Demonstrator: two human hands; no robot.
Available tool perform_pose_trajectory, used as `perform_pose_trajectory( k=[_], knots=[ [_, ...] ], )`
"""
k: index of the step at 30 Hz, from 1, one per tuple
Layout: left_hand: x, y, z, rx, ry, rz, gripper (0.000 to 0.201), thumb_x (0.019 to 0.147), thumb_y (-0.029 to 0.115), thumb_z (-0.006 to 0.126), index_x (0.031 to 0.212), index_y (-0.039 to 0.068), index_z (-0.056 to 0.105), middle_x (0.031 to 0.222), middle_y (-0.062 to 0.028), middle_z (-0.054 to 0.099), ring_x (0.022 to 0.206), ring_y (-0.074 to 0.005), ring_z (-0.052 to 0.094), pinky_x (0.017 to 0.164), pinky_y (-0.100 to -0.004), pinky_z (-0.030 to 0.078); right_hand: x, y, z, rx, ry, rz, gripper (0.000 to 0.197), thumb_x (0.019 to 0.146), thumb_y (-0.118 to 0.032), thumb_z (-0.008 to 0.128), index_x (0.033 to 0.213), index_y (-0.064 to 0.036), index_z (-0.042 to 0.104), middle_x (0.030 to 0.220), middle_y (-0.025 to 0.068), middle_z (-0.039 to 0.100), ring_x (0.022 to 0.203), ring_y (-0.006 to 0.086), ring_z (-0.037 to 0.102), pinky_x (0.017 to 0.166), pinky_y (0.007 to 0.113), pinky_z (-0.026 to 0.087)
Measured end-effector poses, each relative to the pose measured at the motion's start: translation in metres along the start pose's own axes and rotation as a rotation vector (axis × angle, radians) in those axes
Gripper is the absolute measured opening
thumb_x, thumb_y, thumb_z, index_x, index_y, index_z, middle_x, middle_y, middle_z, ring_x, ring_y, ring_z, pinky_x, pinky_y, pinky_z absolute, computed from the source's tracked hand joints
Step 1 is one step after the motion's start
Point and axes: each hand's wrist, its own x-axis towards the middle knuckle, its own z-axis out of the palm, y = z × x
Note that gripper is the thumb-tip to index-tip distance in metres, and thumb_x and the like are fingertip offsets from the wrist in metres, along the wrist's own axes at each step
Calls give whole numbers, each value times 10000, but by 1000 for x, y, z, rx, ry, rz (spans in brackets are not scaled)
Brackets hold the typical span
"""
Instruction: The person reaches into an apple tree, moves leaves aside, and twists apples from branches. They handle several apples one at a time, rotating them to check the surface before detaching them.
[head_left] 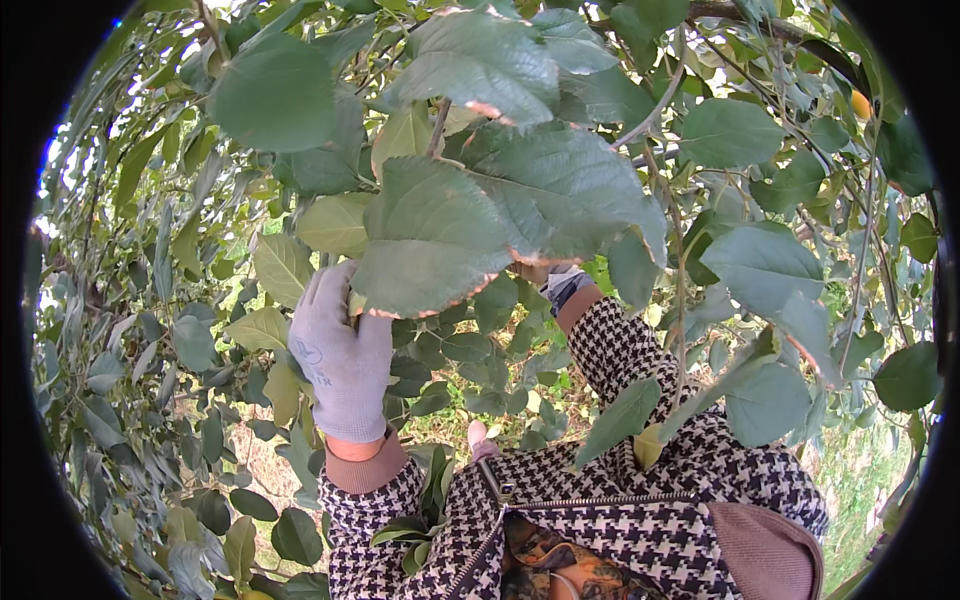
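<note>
My left hand (342,350), in a pale grey knit glove, reaches up into the leaves left of centre. Its fingers curl inward, and a large green leaf (430,235) with browned edges covers their tips. A bit of yellow-green shows between thumb and fingers, but what they hold is hidden. Behind the lower edge of another big leaf (565,185) is my right hand (562,282), with only a small part near the wrist in sight. Its fingers are hidden, so its grip cannot be made out.
Leafy branches surround both arms, with a thin bare branch (655,105) at upper right. An orange-yellow fruit (861,104) hangs at the far right. Leaves (425,510) lie against my houndstooth jacket (600,480). Grass and dry ground show below through gaps.
</note>
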Motion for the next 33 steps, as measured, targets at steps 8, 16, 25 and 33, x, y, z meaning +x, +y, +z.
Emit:
perform_pose_trajectory(
  k=[8, 16, 25, 33],
  knots=[
    [-2, 2, -1, -2, 7, -23, 257, 765, 105, 688, 1002, 13, 644, 888, -145, 643, 817, -341, 625, 725, -389, 477, -8, 5, 4, 15, -68, 26, 277, 902, -125, 645, 1156, -18, 668, 938, 81, 722, 744, 149, 665, 648, 292, 540],
    [-1, -1, -1, -50, 5, -46, 262, 761, 92, 669, 1011, 14, 648, 898, -144, 643, 823, -341, 627, 733, -388, 482, -20, 1, -10, 28, -150, 11, 280, 914, -120, 642, 1173, -18, 664, 939, 75, 724, 734, 136, 665, 639, 288, 541],
    [0, -7, 0, -65, 51, -45, 227, 784, 69, 619, 1001, 6, 649, 846, -147, 627, 771, -340, 620, 692, -375, 477, -14, 9, 3, 44, -161, -13, 284, 927, -114, 639, 1193, -18, 660, 941, 69, 726, 722, 120, 665, 629, 283, 543],
    [-2, -9, 4, -44, 71, -65, 233, 777, 69, 645, 1000, 3, 647, 877, -140, 652, 791, -317, 642, 705, -353, 487, -57, 9, 20, -337, 26, 308, 173, 897, -122, 661, 997, -7, 743, 696, 43, 688, 573, 97, 605, 538, 261, 504]
  ],
)
